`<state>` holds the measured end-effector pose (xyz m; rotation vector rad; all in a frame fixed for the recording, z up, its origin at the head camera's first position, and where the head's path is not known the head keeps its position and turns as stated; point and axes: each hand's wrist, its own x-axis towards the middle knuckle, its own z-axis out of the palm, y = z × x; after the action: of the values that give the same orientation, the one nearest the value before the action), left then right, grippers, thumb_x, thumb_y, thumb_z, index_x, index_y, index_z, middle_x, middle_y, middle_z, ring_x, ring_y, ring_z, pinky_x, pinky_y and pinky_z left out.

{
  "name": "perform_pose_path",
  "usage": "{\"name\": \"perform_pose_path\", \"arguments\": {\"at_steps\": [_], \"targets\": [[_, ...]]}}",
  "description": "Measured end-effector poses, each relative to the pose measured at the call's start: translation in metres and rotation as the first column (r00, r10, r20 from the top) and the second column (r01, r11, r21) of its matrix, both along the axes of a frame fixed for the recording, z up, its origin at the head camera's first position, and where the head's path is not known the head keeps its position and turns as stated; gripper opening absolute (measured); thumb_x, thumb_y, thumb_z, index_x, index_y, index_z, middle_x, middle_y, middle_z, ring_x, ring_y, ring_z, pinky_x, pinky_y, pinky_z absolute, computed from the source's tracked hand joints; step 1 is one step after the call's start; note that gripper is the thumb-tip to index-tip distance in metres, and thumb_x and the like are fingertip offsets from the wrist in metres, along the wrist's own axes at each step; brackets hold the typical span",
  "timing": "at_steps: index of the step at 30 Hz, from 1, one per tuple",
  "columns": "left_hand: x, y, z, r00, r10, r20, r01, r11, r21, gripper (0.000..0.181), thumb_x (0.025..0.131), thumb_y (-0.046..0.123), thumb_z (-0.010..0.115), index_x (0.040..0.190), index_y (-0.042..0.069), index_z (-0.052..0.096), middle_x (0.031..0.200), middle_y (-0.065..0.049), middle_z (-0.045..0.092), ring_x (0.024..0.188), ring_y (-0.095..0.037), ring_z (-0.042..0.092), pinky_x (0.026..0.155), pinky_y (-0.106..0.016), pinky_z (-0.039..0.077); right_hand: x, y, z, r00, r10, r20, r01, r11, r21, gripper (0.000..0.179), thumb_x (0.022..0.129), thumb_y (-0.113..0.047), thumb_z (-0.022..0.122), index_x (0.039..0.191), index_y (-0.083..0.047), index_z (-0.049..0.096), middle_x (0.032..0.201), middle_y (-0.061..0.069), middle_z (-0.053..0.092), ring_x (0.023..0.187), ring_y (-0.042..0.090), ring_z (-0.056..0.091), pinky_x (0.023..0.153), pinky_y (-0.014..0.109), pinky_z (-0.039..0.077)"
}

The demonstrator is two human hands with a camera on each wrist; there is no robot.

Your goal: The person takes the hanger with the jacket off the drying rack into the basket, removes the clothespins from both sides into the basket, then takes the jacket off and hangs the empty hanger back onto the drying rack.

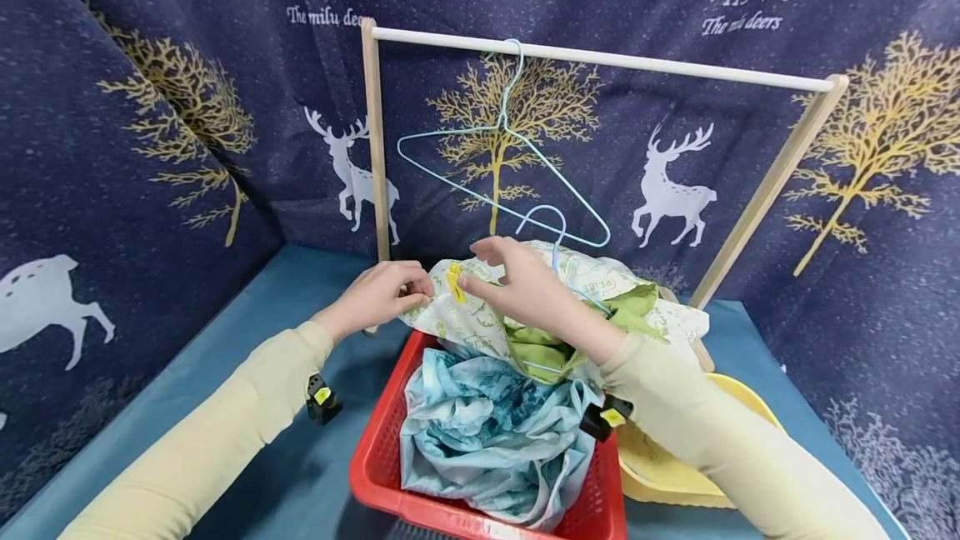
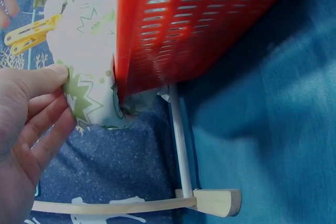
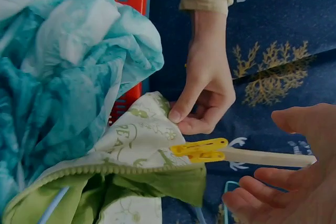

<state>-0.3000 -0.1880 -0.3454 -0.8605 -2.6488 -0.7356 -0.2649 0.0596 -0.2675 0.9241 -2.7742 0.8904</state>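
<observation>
A white cloth with green print and a green lining (image 1: 465, 319) lies over the back of the red basket (image 1: 375, 448). Thumb and fingers of my left hand (image 1: 386, 290) pinch its left edge. A yellow clothespin (image 3: 202, 149) is clipped to the cloth near that spot. My right hand (image 3: 299, 166) is beside the clothespin with its fingers spread and apart from it, holding nothing. A blue hanger (image 1: 558, 227) pokes out of the cloth, its hook upward. Blue tie-dyed fabric (image 1: 495, 432) is bunched up inside the basket.
Behind stands a wooden rack with a white rail (image 1: 637, 61), from which a second light-blue hanger (image 1: 450, 132) hangs. On the right, partly behind the right arm, is a yellow basin (image 1: 735, 394). The blue table surface (image 1: 262, 307) extends to the left.
</observation>
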Motion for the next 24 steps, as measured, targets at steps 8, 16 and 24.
{"name": "perform_pose_path", "arguments": {"at_steps": [8, 16, 24], "targets": [[0.001, 0.003, -0.002, 1.0, 0.024, -0.017, -0.024, 0.999, -0.034, 0.007, 0.091, 0.02, 0.07, 0.093, 0.014, 0.071, 0.085, 0.003, 0.065, 0.071, -0.005, 0.055, 0.064, -0.024, 0.045, -0.017, -0.019, -0.009, 0.998, -0.033, 0.061, 0.032, 0.999, 0.016, 0.052, 0.098, -0.039, 0.059, 0.135, -0.004, 0.053, 0.138, 0.015, 0.058, 0.123, 0.03, 0.058, 0.1, 0.044, 0.05], [0.0, 0.002, -0.006, 0.999, 0.029, -0.042, -0.031, 0.999, -0.043, 0.004, 0.091, 0.018, 0.071, 0.093, 0.014, 0.071, 0.085, 0.004, 0.064, 0.072, -0.006, 0.055, 0.065, -0.024, 0.046, -0.024, -0.024, -0.017, 0.995, -0.082, 0.056, 0.08, 0.996, 0.035, 0.04, 0.097, -0.039, 0.061, 0.122, -0.008, 0.065, 0.128, 0.01, 0.066, 0.116, 0.027, 0.062, 0.093, 0.041, 0.053], [0.0, 0.002, -0.006, 0.998, 0.04, -0.044, -0.042, 0.998, -0.038, 0.004, 0.092, 0.018, 0.07, 0.092, 0.015, 0.071, 0.083, 0.005, 0.063, 0.072, -0.006, 0.055, 0.064, -0.025, 0.045, -0.022, -0.029, -0.024, 0.996, -0.08, -0.031, 0.081, 0.996, 0.039, 0.031, 0.093, -0.035, 0.069, 0.109, -0.009, 0.064, 0.115, 0.01, 0.068, 0.107, 0.027, 0.065, 0.088, 0.038, 0.054]]}}
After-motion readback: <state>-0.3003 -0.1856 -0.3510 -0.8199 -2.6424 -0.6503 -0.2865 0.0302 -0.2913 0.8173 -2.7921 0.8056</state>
